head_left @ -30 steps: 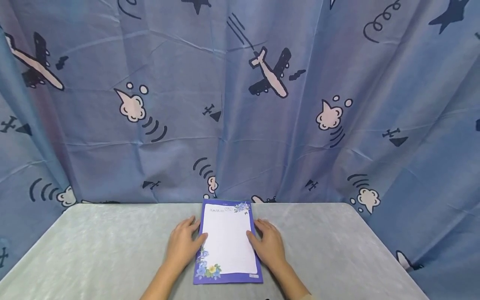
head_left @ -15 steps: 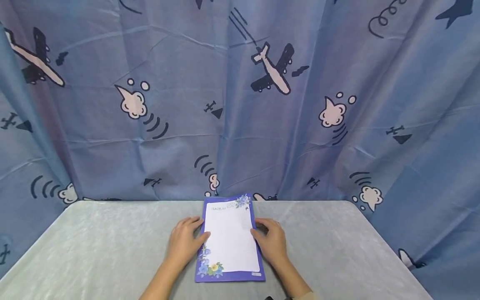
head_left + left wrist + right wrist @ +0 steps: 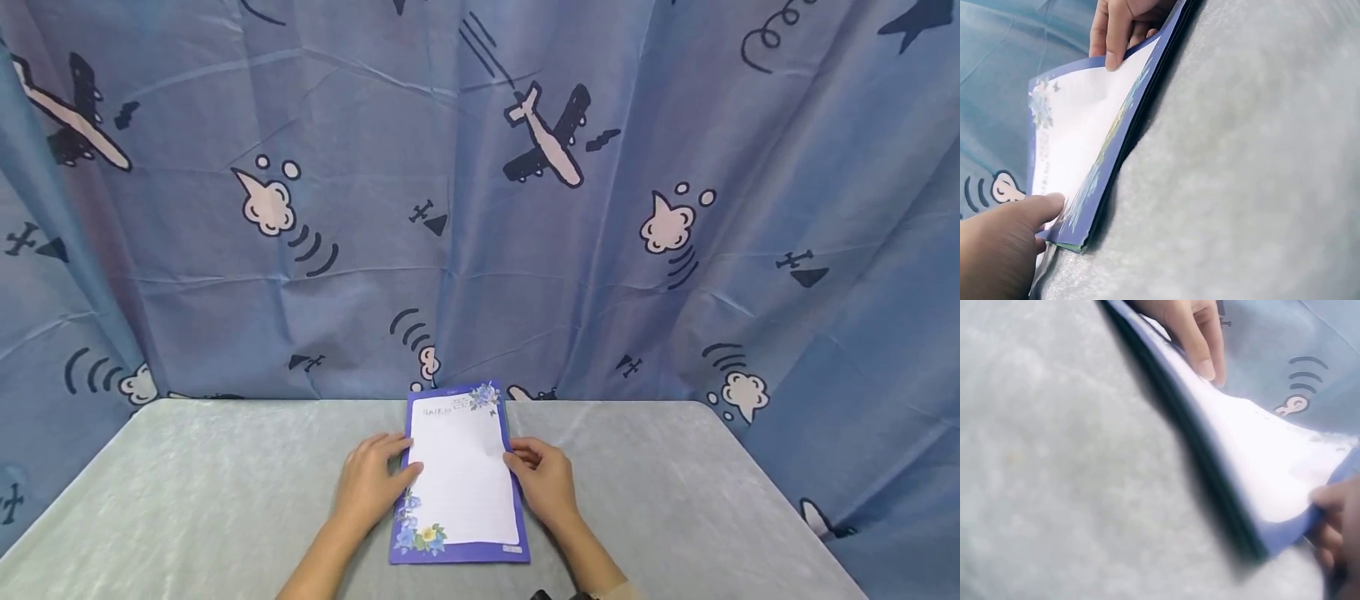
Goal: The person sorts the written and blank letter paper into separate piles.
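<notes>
A thin notebook with a purple border, a white lined middle and printed blue and yellow flowers lies upright before me on the table, with faint print along its top. My left hand holds its left edge, thumb on the white area. In the left wrist view that thumb presses on the front near a lower corner, a fingertip showing at the edge. My right hand pinches the right edge, its fingers curled at and under the border. The right wrist view shows the cover bending up beside the right hand.
A pale, mottled tablecloth covers the table on both sides of the notebook. Behind the table's far edge hangs a blue curtain printed with planes, clouds and stars.
My right fingers have curled in more around the right edge. The notebook's top has risen slightly in view and its right edge bows. The left hand keeps its hold almost unchanged.
</notes>
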A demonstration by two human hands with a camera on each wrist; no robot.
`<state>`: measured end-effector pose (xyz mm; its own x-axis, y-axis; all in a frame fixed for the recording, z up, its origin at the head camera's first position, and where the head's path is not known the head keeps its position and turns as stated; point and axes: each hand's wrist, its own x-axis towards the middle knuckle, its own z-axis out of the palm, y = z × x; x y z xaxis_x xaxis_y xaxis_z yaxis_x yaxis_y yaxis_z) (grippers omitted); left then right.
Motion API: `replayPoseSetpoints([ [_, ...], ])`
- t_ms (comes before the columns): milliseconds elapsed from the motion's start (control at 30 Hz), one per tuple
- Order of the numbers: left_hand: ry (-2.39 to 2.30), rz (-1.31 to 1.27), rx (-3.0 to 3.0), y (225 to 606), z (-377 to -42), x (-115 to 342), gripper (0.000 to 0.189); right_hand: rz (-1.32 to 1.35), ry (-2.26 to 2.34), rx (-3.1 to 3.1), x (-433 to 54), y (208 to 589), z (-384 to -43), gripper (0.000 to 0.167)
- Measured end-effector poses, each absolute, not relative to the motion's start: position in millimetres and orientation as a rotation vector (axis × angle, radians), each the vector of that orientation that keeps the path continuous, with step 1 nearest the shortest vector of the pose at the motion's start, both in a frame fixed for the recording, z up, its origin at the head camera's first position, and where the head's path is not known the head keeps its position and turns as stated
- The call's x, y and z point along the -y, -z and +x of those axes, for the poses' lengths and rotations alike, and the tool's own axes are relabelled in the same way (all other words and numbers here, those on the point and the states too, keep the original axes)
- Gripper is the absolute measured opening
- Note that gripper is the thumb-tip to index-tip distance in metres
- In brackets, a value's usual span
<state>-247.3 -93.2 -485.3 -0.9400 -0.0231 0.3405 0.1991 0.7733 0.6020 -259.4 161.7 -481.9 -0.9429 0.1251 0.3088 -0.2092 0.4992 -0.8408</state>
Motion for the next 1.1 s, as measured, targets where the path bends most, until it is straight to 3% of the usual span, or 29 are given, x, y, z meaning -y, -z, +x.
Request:
replayPoseSetpoints([
  [433,1.13,-0.079,2.561,483.4,-248.3,92.3,0.035,-0.017,-1.749,2.363,-169.3,476.5,-260.7,0.022],
  [800,1.31,-0.062,2.456,482.2,-249.4,92.5,0.013,-0.055,-1.818,2.37,-172.7,474.5,-260.7,0.027],
  [1100,1.513,-0.05,2.452,465.2,-250.9,95.9,0.008,-0.015,-1.887,2.345,-179.9,463.3,-260.4,0.03],
])
